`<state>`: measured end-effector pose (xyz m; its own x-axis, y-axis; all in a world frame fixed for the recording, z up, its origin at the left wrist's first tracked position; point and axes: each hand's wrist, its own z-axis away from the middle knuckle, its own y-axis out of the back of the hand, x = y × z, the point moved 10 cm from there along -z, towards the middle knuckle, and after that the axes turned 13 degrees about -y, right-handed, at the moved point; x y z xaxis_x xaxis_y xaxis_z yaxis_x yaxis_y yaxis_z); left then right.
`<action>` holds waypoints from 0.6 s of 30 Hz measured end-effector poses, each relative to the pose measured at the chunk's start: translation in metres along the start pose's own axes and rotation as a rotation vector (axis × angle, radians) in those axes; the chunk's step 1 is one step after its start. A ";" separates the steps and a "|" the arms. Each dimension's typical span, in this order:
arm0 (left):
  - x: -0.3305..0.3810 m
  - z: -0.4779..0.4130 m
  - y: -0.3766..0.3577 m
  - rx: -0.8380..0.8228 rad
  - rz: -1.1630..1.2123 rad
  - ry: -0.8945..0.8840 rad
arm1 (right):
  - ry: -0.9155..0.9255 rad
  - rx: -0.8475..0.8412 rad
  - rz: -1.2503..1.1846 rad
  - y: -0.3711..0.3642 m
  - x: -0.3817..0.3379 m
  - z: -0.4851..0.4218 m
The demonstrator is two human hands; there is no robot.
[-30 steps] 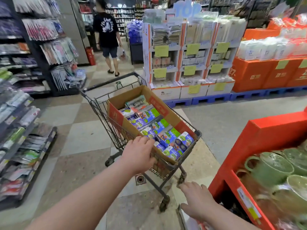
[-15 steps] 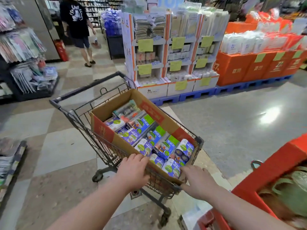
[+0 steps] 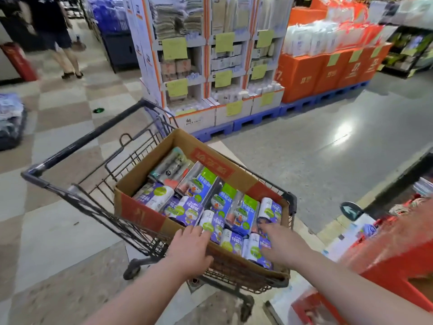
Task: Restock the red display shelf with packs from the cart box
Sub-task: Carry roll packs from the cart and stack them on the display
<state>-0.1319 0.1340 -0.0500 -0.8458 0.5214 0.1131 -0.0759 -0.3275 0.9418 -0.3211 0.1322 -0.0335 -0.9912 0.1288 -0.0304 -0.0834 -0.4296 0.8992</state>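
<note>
A dark wire shopping cart (image 3: 77, 195) carries an open cardboard box (image 3: 140, 211) full of purple, white and green packs (image 3: 199, 191). My left hand (image 3: 189, 248) lies over the box's near edge, fingers stretched onto a purple-and-white pack (image 3: 208, 222). My right hand (image 3: 278, 245) reaches into the box's near right corner with straight fingers touching the packs (image 3: 257, 250) there. Neither hand grips anything. The red display shelf (image 3: 398, 261) stands at the lower right, blurred.
A white shelf display (image 3: 210, 57) on blue pallets stands beyond the cart, with orange boxes (image 3: 328, 69) to its right. A person (image 3: 56, 31) walks away at the far left. Grey floor (image 3: 328, 148) opens to the right.
Both hands moved forward from the cart's near edge into the box, now touching the packs. The view swung right and closer to the cart.
</note>
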 end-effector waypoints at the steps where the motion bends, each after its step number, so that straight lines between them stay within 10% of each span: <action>1: -0.004 -0.006 -0.001 -0.009 0.009 -0.003 | -0.006 -0.022 -0.007 -0.003 -0.002 -0.007; 18: -0.144 -0.095 -0.023 -0.202 0.149 0.251 | -0.022 -0.563 -0.254 -0.096 -0.069 -0.158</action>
<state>-0.0584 -0.0087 -0.1187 -0.9568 0.2547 0.1399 -0.0235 -0.5477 0.8363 -0.2605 0.0235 -0.1863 -0.9313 0.3053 -0.1986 -0.3642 -0.7882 0.4960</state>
